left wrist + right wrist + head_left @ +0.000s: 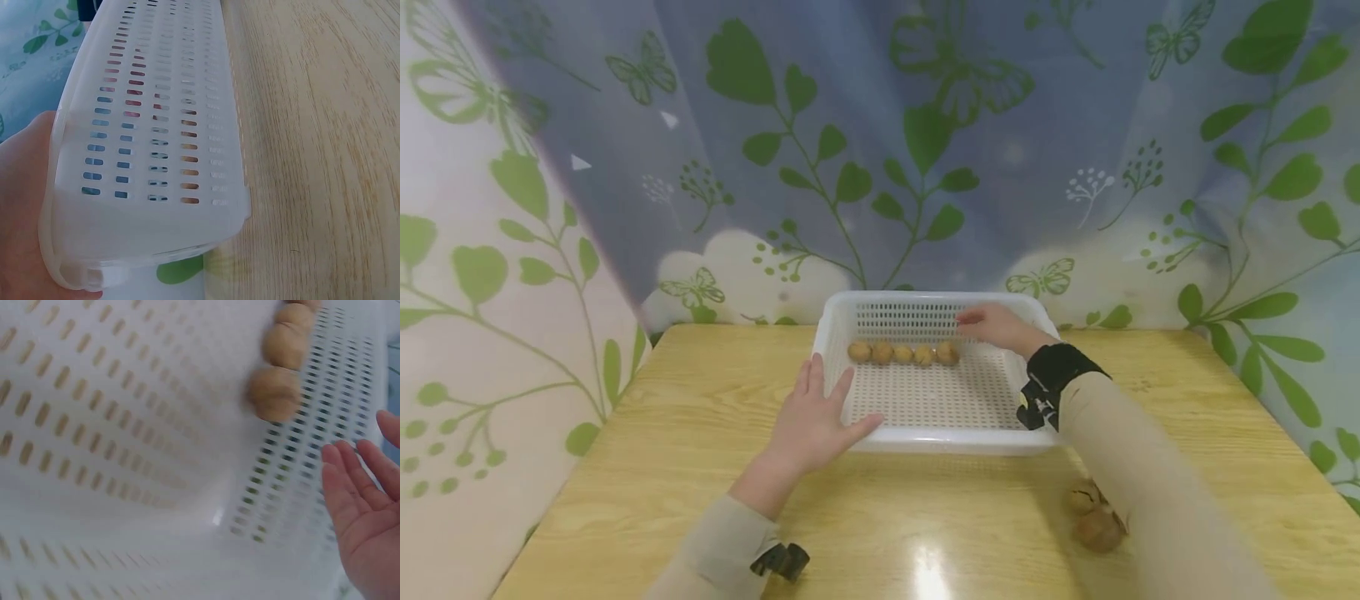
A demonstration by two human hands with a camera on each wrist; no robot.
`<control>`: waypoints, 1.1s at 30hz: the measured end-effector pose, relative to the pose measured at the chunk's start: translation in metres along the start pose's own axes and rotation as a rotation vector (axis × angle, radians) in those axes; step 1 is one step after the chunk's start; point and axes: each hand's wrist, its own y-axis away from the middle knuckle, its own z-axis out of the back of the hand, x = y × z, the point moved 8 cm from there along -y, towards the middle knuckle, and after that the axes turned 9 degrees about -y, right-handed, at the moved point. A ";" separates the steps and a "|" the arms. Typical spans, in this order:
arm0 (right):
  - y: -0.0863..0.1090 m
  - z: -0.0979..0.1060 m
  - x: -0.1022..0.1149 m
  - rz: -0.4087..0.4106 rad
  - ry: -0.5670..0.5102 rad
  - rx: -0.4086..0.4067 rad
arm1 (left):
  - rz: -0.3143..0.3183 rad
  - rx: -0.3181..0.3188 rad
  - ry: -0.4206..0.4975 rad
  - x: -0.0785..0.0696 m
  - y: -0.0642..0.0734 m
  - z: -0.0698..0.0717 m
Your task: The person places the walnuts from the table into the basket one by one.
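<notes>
A white plastic basket (925, 440) with slotted walls stands on the table. Inside it, several walnuts (903, 354) form a row along the back wall. My left hand (812, 425) rests with spread fingers at the basket's left front rim. In the left wrist view, part of that hand (22, 206) touches the rim from the left. My right hand (996, 327) is over the back right part of the basket, holding nothing. The right wrist view shows its fingers extended, apart from the nearest walnut (275, 394).
More walnuts (1099, 529) lie on the wooden table (700, 392), partly hidden beneath my right forearm. A patterned curtain (850, 125) hangs behind the table's back edge and along both sides. Each wrist wears a black strapped device (1052, 379).
</notes>
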 end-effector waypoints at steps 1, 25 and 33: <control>0.004 0.004 0.002 -0.003 -0.009 0.009 | 0.000 0.001 0.002 -0.001 0.000 -0.001; 0.124 0.048 0.027 0.056 -0.106 0.037 | 0.011 0.039 0.007 -0.001 -0.002 -0.004; 0.173 0.055 -0.015 0.074 -0.131 -0.080 | 0.009 0.035 0.006 -0.002 -0.003 -0.003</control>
